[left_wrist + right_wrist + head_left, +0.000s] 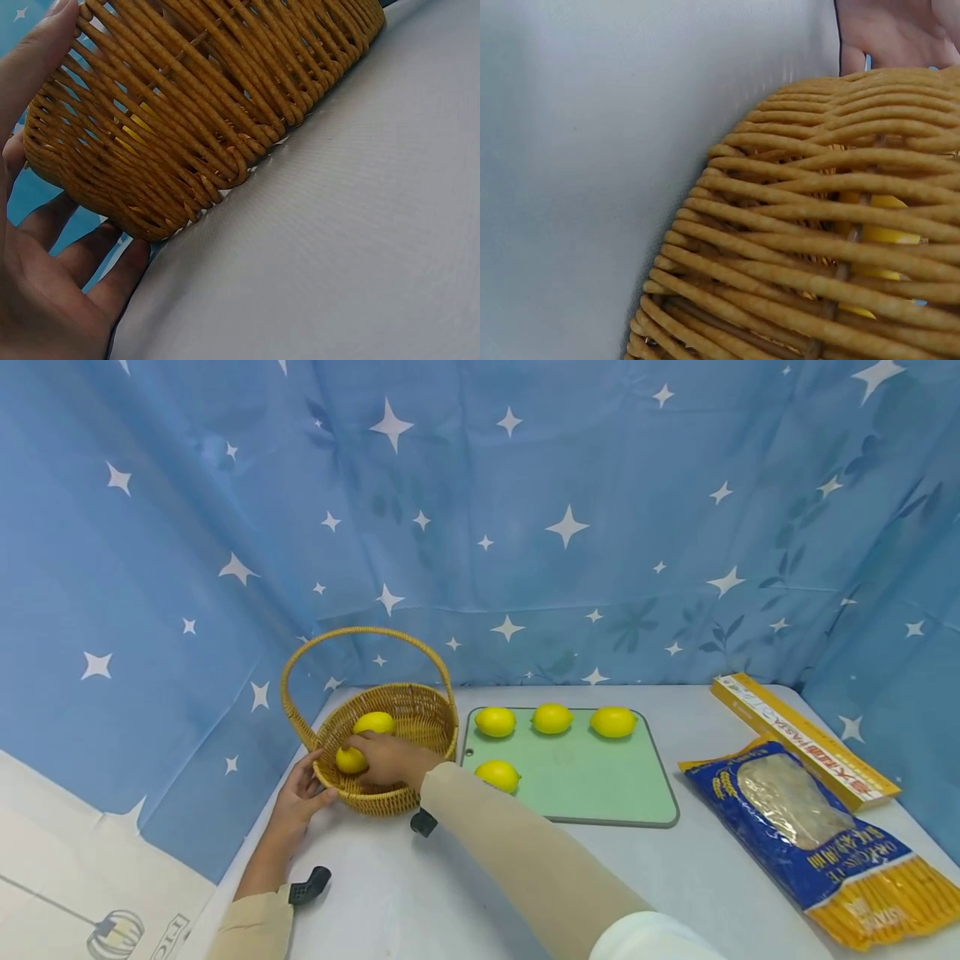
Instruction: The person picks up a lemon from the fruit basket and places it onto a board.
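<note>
A wicker basket (423,718) with a tall arched handle stands at the left of the white table. My left hand (298,802) holds its near left side, thumb by the rim and fingers against the woven wall (187,97). Inside the basket, my right hand (390,762) reaches down and grips a yellow lemon (350,761). A second lemon (374,722) lies just behind it in the basket. Through the weave in the right wrist view, yellow lemon skin (885,232) shows; the right hand's fingertips are hidden.
Right of the basket lies a green cutting board (592,785) bearing three lemons along its back edge and another lemon (497,775) at its near left. Farther right are a blue and yellow pasta bag (810,843) and a long yellow pasta box (806,739). A starry blue curtain (480,568) hangs behind.
</note>
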Motion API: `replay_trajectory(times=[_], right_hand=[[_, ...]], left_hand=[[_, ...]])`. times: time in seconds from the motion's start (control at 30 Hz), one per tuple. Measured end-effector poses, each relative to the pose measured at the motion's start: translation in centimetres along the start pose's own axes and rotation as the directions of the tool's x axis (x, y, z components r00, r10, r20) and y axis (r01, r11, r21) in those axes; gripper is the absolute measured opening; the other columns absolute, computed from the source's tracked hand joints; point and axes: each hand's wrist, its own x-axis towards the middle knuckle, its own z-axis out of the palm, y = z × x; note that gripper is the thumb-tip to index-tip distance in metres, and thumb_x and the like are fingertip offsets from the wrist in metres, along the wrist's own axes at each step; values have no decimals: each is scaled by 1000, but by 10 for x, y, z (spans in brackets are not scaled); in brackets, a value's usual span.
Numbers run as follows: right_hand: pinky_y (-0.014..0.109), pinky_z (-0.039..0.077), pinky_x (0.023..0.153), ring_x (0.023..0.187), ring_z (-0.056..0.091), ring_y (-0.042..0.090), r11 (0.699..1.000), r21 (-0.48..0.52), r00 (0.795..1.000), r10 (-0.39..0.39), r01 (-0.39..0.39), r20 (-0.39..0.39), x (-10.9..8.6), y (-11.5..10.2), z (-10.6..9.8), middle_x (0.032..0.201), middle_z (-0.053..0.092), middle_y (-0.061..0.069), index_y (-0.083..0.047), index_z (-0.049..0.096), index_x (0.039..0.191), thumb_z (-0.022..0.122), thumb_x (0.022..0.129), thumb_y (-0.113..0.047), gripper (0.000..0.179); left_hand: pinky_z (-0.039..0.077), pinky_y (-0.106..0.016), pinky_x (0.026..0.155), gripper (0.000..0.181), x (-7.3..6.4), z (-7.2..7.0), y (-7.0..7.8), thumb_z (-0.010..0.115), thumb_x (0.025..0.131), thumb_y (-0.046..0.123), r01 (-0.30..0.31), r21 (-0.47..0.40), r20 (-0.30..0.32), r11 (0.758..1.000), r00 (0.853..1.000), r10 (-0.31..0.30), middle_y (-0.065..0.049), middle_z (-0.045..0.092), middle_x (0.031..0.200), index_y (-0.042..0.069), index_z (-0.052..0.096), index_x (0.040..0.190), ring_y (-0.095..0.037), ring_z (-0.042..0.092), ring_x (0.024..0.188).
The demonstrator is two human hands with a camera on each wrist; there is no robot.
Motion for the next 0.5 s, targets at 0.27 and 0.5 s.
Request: replay_trajectory(times=[0.27, 0.5], right_hand=[[27, 49, 88, 100, 54, 6, 999, 23, 998, 44, -43, -46, -1, -4, -2, 120, 53, -7, -30, 48, 128, 68, 92, -33, 41], [34, 44, 101, 122, 51, 13, 995, -10, 994, 102, -103, -39, -3, -7, 0, 146, 41, -1, -30, 33, 151, 67, 93, -33, 68]], left_hand=[[30, -34, 110, 77, 1, 0, 2, 68, 91, 8, 22, 33, -8, 999, 1000, -22, -13, 14, 161, 16, 24, 154, -34, 21, 144], [25, -44, 111, 77, 0, 0, 1, 67, 92, 6, 17, 22, -6, 1000, 1000, -16, -13, 14, 161, 15, 23, 154, -34, 20, 144]])
